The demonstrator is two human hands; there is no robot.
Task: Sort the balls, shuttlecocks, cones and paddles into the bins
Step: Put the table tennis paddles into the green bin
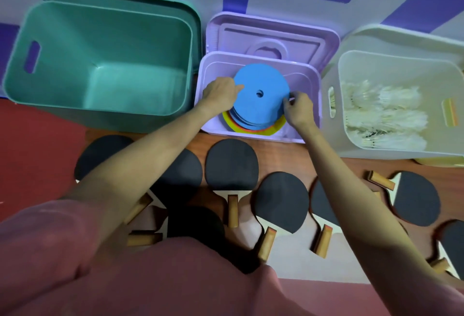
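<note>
1. My left grip [221, 92] held the top blue cone [261, 89] at its left edge, thumb on top.
2. My right grip [297, 109] pinched its right edge.
3. The stack sat in the lilac bin [313, 84]; paddles [232, 162] lay on the bench.

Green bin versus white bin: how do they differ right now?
The green bin sits far left and looks empty; the white bin sits far right and holds white shuttlecocks. The green bin appears larger than the white bin. Both are open-topped with slot handles, flanking the purple bin where both hands work.
</note>
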